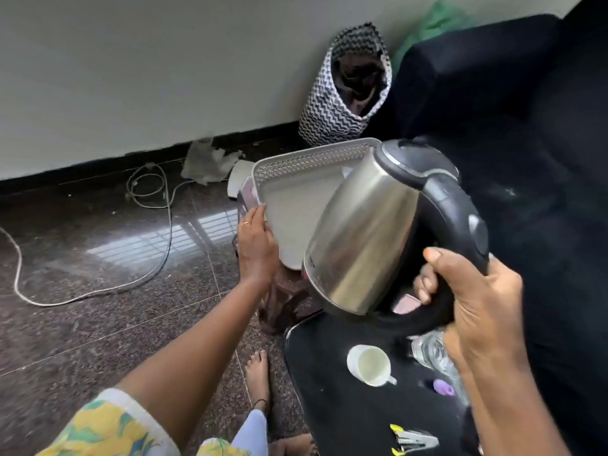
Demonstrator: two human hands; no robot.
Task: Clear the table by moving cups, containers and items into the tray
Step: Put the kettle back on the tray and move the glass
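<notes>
Kettle (362, 232) over mostly bare tray (296, 199), right hand (477, 301) fingers gripping handle, left hand (258, 248) flat on rim; cup (370, 365), bottle (431, 350) uncleared.

A room in a lived-in home. A polished dark speckled stone floor (98, 274) meets a plain white wall (131, 77) with a black skirting strip. A black upholstered sofa (493, 126) stands beside a black-and-white zigzag fabric basket (324, 116) stuffed with dark cloth. Loose grey and white cables (170, 225) trail across the floor. A stainless steel electric kettle (362, 232), a small white ceramic cup (370, 365) on a black tabletop (329, 416) and a bare foot (258, 373) also suggest a household.
</notes>
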